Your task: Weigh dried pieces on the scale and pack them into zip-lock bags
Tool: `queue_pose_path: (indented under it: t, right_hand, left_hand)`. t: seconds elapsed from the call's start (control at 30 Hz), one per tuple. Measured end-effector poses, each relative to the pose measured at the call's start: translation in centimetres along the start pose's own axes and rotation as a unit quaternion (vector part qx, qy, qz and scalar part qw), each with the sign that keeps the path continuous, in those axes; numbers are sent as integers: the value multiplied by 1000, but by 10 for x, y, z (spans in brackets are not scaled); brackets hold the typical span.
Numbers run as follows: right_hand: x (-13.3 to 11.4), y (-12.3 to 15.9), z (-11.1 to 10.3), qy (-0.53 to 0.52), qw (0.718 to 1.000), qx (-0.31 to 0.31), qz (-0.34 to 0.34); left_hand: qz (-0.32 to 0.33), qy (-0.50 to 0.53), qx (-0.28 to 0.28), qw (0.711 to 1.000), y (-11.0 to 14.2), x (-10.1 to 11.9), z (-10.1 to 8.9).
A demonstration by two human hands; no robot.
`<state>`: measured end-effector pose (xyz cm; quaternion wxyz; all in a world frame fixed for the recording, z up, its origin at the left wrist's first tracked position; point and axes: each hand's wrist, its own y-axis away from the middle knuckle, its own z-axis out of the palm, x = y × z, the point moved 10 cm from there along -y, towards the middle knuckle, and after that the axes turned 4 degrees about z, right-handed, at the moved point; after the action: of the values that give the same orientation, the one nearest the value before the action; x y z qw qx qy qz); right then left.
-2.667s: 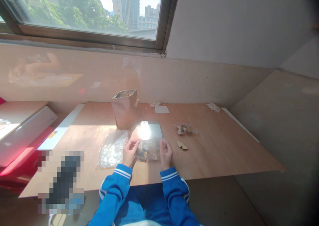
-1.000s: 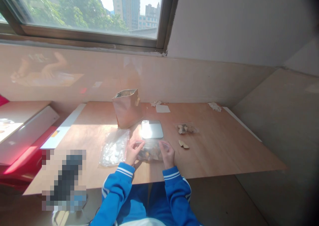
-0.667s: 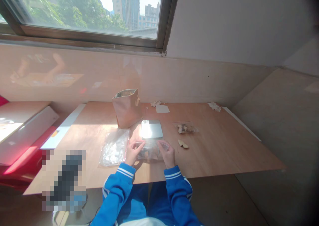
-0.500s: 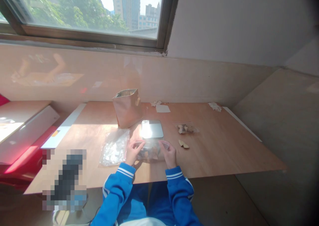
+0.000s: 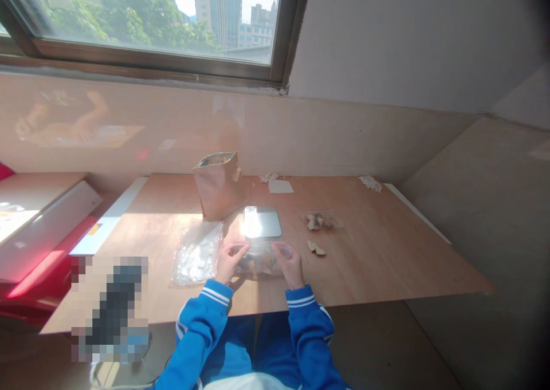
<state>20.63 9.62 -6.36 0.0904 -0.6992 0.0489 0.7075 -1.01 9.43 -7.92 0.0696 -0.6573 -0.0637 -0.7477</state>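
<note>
A small clear plastic bag (image 5: pixel 260 260) with brown and pale pieces inside lies on the wooden table (image 5: pixel 378 258) just in front of me. My left hand (image 5: pixel 227 261) pinches its left top corner. My right hand (image 5: pixel 290 264) pinches its right top corner. Both hands have their fingers closed on the bag's upper edge. Right behind the bag sits a shiny flat metal scale (image 5: pixel 261 222), bright with sun glare.
An open kraft pouch (image 5: pixel 218 185) stands behind the scale. A stack of empty clear bags (image 5: pixel 196 253) lies at my left. Another filled bag (image 5: pixel 320 221) and two loose pale slices (image 5: pixel 316 247) lie to the right. Paper scraps sit by the wall. A red bench stands left.
The bag has been lowered from a raised, tilted hold to lying flat on the table. Both hands have stayed on its top corners, with fingers working along the edge.
</note>
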Motion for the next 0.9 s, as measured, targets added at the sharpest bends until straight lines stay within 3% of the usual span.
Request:
queue_pose_path:
  t: [0.13, 0.4, 0.5, 0.67, 0.9]
  right_hand:
    - [-1, 1, 8, -15, 1000, -17, 10]
    - [-3, 2, 4, -7, 1000, 17, 6]
    - [0, 1, 9, -18, 1000, -8, 15]
    - [-5, 3, 21, 15, 998, -55, -27]
    - [-19, 10, 19, 28, 997, -21, -63]
  left_hand:
    - [-19, -20, -6, 1000, 1, -1, 3]
    - [-20, -14, 27, 999, 3, -4, 0]
    - [-18, -18, 7, 1000, 4, 1, 3]
    - [7, -53, -55, 997, 8, 22, 17]
    - [11, -39, -23, 999, 11, 26, 15]
